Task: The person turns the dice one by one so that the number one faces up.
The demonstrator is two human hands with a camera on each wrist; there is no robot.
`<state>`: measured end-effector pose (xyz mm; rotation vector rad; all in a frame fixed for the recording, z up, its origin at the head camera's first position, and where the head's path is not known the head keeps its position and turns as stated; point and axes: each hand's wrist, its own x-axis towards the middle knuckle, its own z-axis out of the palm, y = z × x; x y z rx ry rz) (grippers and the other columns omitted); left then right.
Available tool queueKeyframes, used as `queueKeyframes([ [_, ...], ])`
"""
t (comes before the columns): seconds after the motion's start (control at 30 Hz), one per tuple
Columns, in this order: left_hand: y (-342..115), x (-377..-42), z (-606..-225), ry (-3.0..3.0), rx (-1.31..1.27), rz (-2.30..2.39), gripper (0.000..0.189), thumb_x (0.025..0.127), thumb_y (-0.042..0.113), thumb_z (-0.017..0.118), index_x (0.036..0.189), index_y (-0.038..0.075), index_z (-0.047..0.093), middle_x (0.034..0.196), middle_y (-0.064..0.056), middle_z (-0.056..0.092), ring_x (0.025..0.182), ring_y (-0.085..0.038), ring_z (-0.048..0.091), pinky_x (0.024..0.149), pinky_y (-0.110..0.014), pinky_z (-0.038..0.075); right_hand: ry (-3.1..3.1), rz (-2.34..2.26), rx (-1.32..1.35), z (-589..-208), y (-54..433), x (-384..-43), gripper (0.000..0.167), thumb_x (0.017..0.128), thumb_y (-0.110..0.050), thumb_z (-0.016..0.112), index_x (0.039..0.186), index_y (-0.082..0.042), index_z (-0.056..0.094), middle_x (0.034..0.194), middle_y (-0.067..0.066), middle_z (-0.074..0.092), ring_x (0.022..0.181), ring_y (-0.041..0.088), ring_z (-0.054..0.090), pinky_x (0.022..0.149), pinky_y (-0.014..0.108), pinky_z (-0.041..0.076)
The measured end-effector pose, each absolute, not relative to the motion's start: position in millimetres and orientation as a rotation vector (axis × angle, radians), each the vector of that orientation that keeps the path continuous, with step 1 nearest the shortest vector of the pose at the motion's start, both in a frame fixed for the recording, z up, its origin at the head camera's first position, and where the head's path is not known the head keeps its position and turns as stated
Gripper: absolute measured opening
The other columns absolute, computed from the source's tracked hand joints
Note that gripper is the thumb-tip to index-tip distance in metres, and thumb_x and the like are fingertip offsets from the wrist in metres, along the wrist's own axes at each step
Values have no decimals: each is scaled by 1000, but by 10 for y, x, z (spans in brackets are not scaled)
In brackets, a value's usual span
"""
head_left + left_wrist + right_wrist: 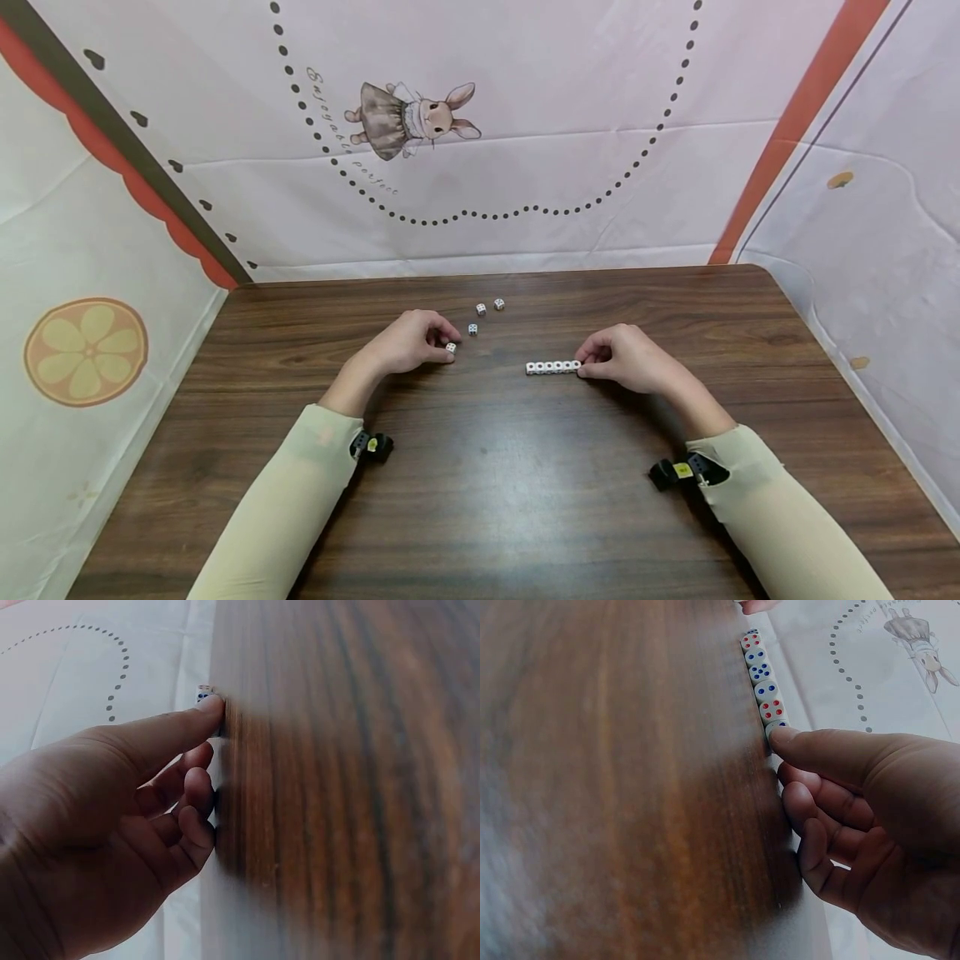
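A small white die [451, 347] sits between the thumb and fingers of my left hand [411, 342], low over the table. In the left wrist view, a die [204, 691] shows just past the thumb tip [210, 705]. Several white dice stand side by side in a straight row [552, 367] to the right. My right hand [628, 358] pinches the die at the row's right end. The right wrist view shows red and blue pips on the row's near side [760, 673], with the thumb partly covering the end die [774, 729].
Three loose dice lie beyond my left hand: one die [472, 330] close to its fingertips, another die [482, 309] and a third die [499, 304] farther back. The brown wooden table [480, 483] meets a printed cloth [525, 167] along its far edge.
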<state>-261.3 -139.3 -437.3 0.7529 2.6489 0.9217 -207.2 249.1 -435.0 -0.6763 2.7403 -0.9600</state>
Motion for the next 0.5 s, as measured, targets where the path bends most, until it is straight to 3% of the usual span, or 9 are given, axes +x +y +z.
queueKeyframes([
  [0.5,-1432,-2595,-4370,2668,760,964,10,93,15,84,101,14,78,89,3,71,84,-15,62,78,-34,50,2742,-961,-695,-4378,2498,-2094,7,91,-15,85,96,-14,81,81,-11,72,77,11,66,74,34,53],
])
